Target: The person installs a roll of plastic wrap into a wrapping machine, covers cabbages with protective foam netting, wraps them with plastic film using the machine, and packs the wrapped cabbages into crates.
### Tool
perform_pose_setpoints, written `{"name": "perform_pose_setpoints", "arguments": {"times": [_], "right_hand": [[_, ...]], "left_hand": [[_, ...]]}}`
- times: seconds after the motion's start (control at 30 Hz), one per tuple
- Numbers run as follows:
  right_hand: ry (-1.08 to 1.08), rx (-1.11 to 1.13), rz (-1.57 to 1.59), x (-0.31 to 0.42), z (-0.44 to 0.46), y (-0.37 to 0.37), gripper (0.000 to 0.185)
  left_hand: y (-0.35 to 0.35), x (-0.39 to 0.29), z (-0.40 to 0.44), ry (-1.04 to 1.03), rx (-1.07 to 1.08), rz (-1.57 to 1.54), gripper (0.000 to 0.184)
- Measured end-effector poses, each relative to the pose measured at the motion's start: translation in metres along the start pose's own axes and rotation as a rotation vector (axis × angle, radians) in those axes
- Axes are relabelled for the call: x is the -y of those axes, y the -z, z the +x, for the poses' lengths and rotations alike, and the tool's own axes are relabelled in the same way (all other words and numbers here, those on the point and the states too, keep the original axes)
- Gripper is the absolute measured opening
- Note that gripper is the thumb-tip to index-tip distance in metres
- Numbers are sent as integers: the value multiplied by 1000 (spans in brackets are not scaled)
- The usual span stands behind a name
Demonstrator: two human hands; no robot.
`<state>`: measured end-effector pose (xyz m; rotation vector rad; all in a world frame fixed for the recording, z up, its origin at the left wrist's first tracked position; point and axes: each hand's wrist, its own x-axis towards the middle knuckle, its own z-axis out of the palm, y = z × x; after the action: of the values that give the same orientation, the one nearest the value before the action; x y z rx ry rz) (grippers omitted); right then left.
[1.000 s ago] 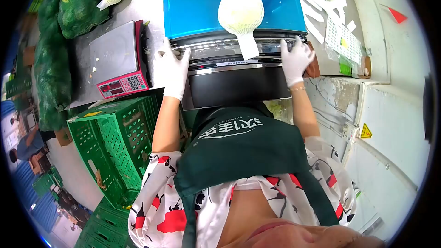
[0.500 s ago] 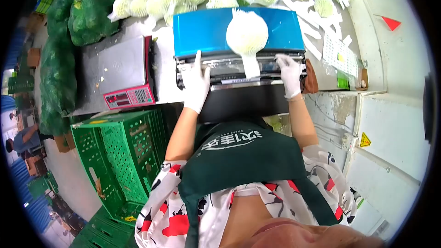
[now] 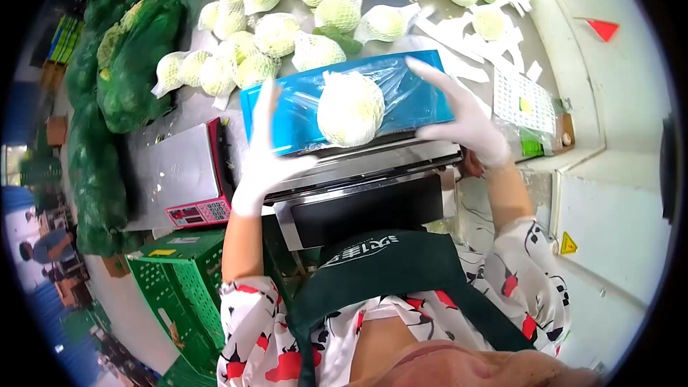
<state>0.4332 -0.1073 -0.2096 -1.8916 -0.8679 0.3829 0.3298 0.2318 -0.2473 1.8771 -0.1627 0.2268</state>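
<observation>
Film [image 3: 410,92] now spreads around the foam-netted cabbage [image 3: 351,109] atop the blue wrapping machine [image 3: 285,118] — wrapping seems under way — while left hand [image 3: 269,166] and right hand [image 3: 469,120], no longer at its front, spread apart.

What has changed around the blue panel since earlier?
The left hand has moved forward to the left end of the blue panel, the right hand to its right end. Clear film now spreads across the panel around the net-sleeved vegetable, whose net tail no longer hangs over the front. Any grip is unclear. The red scale and green crate stay put.
</observation>
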Motion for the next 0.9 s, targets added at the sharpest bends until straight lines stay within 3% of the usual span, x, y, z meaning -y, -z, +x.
{"name": "perform_pose_setpoints", "arguments": {"times": [0.03,0.07,0.1,0.13,0.17,0.27,0.33,0.4,0.43,0.47,0.57,0.63,0.7,0.73,0.83,0.9], "right_hand": [[80,17,-128,-23,29,-8,104],[185,59,-404,-65,48,-27,119],[261,111,-418,-97,63,-50,128],[80,131,-126,-96,71,-67,132],[-18,143,-137,-89,79,-66,134],[-37,58,-89,-102,74,-80,122],[-113,24,26,-96,65,-86,112],[-243,-33,340,-83,43,-98,99],[-319,-61,497,-69,28,-105,92],[-380,-58,408,-50,11,-106,80],[-615,111,584,-2,-56,-110,78],[-704,86,709,41,-99,-123,74],[-719,133,572,1,-149,-160,70],[-904,155,696,-2,-152,-170,68],[-930,202,698,-33,-145,-191,65],[-1070,269,1089,-37,-145,-190,62]], "left_hand": [[-7,29,12,-34,73,221,131],[-19,52,24,-94,162,480,133],[-32,69,34,-153,255,737,134],[-41,81,40,-53,273,513,132],[-46,88,46,44,285,285,130],[-49,89,40,287,216,-29,121],[-47,85,32,326,211,-179,106],[-50,57,13,421,175,-439,85],[-48,49,3,463,187,-396,75],[-49,39,-11,503,225,-401,74],[-52,12,-76,671,421,-387,71],[-60,-8,-120,754,538,-431,71],[-80,17,-167,790,574,-560,72],[-77,11,-164,1096,639,-669,73],[-92,49,-186,1192,500,-632,72],[-84,48,-187,1309,577,-739,78]]}}
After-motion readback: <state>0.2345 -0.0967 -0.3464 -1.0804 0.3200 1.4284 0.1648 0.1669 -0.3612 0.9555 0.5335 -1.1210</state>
